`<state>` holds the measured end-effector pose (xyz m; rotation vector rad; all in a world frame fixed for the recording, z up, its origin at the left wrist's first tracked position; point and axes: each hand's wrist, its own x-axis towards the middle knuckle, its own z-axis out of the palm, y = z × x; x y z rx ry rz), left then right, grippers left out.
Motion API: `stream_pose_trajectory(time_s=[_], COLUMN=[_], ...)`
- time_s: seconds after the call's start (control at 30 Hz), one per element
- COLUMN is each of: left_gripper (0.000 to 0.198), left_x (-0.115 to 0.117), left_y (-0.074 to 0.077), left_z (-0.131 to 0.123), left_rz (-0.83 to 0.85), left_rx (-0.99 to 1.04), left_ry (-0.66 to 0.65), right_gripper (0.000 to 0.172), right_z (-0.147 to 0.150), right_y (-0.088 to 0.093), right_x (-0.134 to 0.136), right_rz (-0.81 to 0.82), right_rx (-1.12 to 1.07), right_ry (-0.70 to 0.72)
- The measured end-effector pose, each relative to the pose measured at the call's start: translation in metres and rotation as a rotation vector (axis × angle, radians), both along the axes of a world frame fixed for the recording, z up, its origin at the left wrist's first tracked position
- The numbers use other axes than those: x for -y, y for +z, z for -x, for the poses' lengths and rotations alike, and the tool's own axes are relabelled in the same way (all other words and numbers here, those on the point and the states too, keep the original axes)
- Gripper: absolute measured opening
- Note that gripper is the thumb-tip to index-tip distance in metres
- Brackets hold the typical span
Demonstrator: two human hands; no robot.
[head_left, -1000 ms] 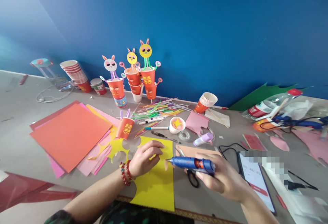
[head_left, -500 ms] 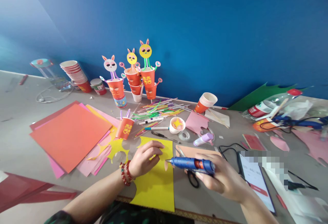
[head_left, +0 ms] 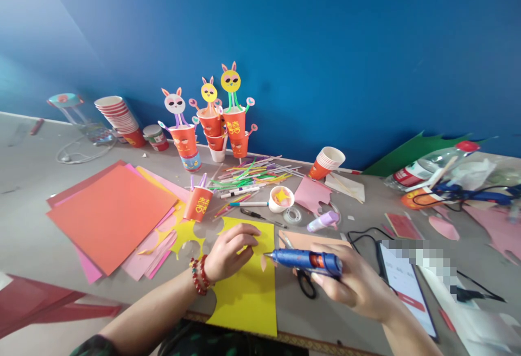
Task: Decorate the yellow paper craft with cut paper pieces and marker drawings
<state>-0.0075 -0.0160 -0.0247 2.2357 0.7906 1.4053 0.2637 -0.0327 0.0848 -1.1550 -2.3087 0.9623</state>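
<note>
My right hand (head_left: 350,285) is closed around a blue hot glue gun (head_left: 299,259), its metal nozzle pointing left above the yellow paper (head_left: 248,302). Just below the nozzle tip is a small peach-coloured petal-shaped piece (head_left: 263,263). My left hand (head_left: 230,253), with red bead bracelets at the wrist, is over the same sheet, fingers curled together close to the nozzle. Whatever lies between those fingertips is too small or hidden to make out. Black-handled scissors (head_left: 306,284) lie partly under the glue gun, by a peach paper sheet (head_left: 321,238).
Coloured paper (head_left: 114,215) is stacked at left. Decorated rabbit cups (head_left: 185,141) stand by the blue wall, behind a red cup (head_left: 198,204) and loose pipe cleaners (head_left: 252,174). A small white cup (head_left: 280,199), glue stick (head_left: 323,221), phone (head_left: 407,285) and bottle (head_left: 431,166) sit further right.
</note>
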Motion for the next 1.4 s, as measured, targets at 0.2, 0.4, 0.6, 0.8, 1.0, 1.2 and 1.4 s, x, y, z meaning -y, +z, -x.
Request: stream_pose_trajectory(time_s=[0.2,0.4,0.6,0.8,1.0,1.2,1.4], left_gripper=[0.017,0.018,0.017,0.016,0.018,0.019,0.018], left_x=[0.000,-0.001,-0.001,-0.001,-0.001,0.000,-0.001], left_y=[-0.001,0.002,0.002,0.002,0.002,0.001,0.001], left_z=[0.000,-0.001,0.000,-0.001,0.000,0.001,0.001], left_rz=[0.005,-0.006,-0.013,-0.010,-0.017,0.007,0.032], left_rx=[-0.006,-0.005,-0.002,0.001,-0.007,-0.006,-0.015], left_ry=[0.003,0.009,0.015,0.023,0.029,0.033,0.027], right_gripper=[0.014,0.013,0.011,0.008,0.010,0.013,0.026], right_z=[-0.002,-0.002,-0.003,-0.005,-0.005,-0.012,-0.025], right_y=[0.000,-0.001,-0.002,-0.003,-0.002,0.004,-0.009], right_x=[0.001,0.002,0.004,0.004,0.006,0.007,0.020], right_rz=[-0.009,-0.010,-0.024,-0.018,-0.030,0.015,0.186], right_rx=[-0.023,0.002,0.032,0.068,0.113,-0.044,-0.379], right_ry=[-0.008,-0.003,-0.019,-0.005,-0.005,-0.069,-0.317])
